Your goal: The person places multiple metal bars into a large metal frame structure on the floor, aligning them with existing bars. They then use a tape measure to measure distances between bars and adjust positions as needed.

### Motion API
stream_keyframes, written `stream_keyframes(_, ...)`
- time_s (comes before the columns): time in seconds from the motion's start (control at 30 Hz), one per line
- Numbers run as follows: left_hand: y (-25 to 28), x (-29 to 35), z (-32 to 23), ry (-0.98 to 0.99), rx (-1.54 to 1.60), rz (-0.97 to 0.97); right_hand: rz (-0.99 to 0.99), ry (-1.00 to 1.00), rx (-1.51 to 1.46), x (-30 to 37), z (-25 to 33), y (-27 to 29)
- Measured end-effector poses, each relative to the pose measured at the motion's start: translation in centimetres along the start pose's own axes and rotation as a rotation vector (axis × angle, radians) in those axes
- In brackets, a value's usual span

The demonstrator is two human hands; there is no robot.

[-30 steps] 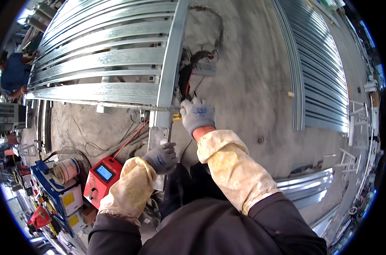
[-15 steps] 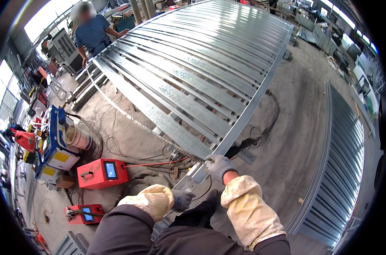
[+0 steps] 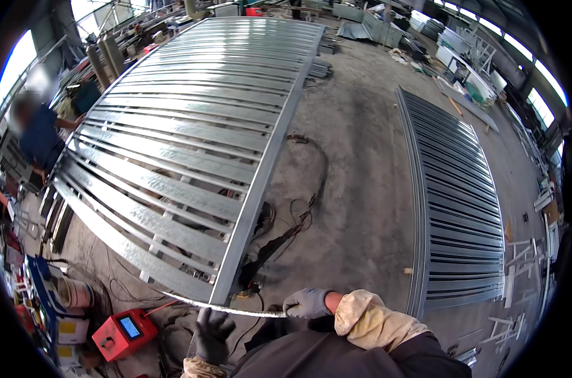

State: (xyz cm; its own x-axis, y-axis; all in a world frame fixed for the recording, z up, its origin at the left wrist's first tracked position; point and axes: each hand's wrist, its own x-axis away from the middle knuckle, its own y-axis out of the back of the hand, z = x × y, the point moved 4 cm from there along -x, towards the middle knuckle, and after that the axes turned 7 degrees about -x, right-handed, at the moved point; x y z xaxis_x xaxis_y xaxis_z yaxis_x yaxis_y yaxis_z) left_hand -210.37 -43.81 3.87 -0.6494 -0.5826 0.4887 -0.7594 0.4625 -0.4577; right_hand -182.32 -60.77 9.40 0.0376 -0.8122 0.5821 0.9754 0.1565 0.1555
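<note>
A large slatted metal frame (image 3: 191,195) of shiny galvanized bars lies raised off the floor in front of me. Across its near corner runs a narrow white strip (image 3: 248,312), perhaps a measuring tape. My right hand (image 3: 308,303), in a grey glove, is closed on the strip's end just right of that corner. Close to the corner, my left hand (image 3: 214,335), in a darker-looking glove, has its fingers apart and one finger raised at the strip. Whether that finger presses on the strip, I cannot tell.
Another person (image 3: 40,135) stands at the frame's far left side, a hand on its edge. A red machine with a screen (image 3: 125,334) sits lower left near a bucket (image 3: 76,293). Cables (image 3: 279,242) lie beside the frame. A second slatted panel (image 3: 462,208) is on the right.
My view has swung right, so the frame sits farther left. My right hand has gone from the frame's corner to right of it, drawing the strip across. My left hand has come up to the strip.
</note>
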Motion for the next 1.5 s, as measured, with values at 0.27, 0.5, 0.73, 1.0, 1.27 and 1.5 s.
stream_keyframes(0.27,-9.7,-10.7,-3.2,-0.234,0.191,-0.39,0.05,0.038,0.166,5.2,-10.5,14.0)
stream_keyframes(0.5,-21.3,-9.1,9.1,0.378,-0.207,-0.374,0.205,-0.063,0.25,11.2,-12.0,30.8)
stream_keyframes(0.73,-23.6,-15.4,16.6,0.393,0.084,-0.645,0.298,-0.057,0.605,7.2,-10.5,42.2)
stream_keyframes(1.0,-20.4,-23.8,9.9,-0.53,0.361,-0.972,0.34,-0.102,0.644,1.2,-10.2,55.0)
stream_keyframes(1.27,-16.5,-19.9,-5.9,-0.95,0.019,-1.396,0.518,0.09,0.432,-7.6,-7.2,60.4)
stream_keyframes(1.5,-24.4,-16.2,-20.0,-1.08,-0.299,-1.615,0.541,0.256,0.401,-11.2,-7.0,72.3)
